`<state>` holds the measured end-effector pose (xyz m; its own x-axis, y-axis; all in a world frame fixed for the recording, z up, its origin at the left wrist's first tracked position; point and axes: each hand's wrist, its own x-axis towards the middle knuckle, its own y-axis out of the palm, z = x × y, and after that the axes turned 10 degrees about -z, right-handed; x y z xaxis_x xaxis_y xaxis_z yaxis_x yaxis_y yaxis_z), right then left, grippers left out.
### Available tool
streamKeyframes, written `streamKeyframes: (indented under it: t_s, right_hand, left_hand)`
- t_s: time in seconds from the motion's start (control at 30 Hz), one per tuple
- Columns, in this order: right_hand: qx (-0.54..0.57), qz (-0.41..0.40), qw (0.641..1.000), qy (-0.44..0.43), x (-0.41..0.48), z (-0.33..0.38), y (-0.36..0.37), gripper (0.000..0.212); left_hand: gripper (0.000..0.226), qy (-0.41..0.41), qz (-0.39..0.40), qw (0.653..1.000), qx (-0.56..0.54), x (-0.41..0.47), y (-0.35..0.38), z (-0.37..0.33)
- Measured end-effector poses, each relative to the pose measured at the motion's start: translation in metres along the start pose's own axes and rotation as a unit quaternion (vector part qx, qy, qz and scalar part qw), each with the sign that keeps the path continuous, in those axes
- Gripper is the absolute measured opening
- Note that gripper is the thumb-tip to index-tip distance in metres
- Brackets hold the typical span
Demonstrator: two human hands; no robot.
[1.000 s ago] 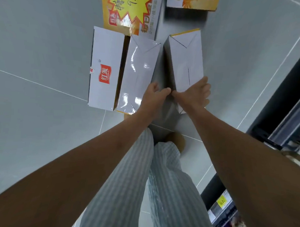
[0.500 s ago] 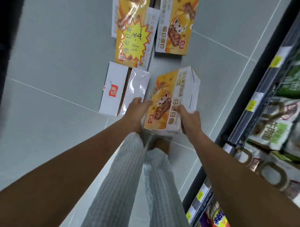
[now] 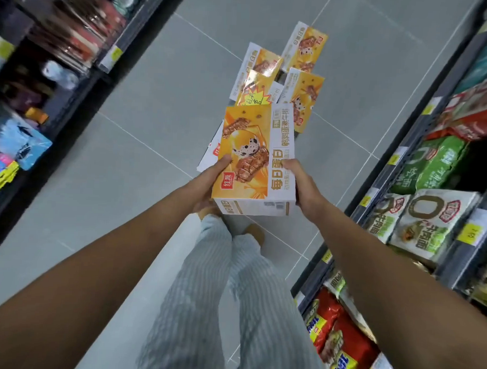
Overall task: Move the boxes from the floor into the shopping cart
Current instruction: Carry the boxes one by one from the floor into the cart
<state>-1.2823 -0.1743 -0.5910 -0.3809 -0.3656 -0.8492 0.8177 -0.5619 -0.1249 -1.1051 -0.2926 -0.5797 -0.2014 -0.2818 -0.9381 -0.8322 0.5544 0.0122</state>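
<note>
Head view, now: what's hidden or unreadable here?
Cart: not in the head view, so its position is unknown.
White box: mostly hidden behind the held box.
Left grip and right grip: only the thumbs show clearly; the other fingers are hidden by the held box.
Left shelves: motion-blurred, goods unidentifiable.
Price tags on the right shelves: too small and blurred to read.

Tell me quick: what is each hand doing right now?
Left hand: grips the box at its left edge.
Right hand: grips the same box at its right side.
</note>
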Motion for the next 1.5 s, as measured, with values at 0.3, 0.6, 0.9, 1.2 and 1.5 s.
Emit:
streamKeyframes:
  t_s: [0.3,0.6,0.9,1.2,1.5]
  right_hand:
    - [-0.119,0.149,0.978,-0.084,-0.117,0.064,0.107,0.03]
    - [-0.255,0.263,0.927,-0.083,-0.232,0.064,0.302,0.036]
    - [-0.456,0.359,0.798,-0.163,-0.361,-0.013,0.509,0.053]
    - [-0.569,0.445,0.663,-0.195,-0.464,-0.106,0.664,0.046]
    - [-0.62,0.538,0.537,-0.193,-0.561,-0.223,0.809,0.042]
  left_hand:
    - [0.037,0.109,-0.022,0.965,-0.238,-0.126,-0.115,0.036]
    - [0.035,0.18,-0.156,0.919,-0.314,-0.251,-0.285,0.131]
    - [0.031,0.2,-0.29,0.819,-0.453,-0.359,-0.433,0.283]
    - [0.036,0.201,-0.359,0.665,-0.623,-0.429,-0.49,0.42]
    - [0.028,0.175,-0.437,0.51,-0.72,-0.493,-0.554,0.533]
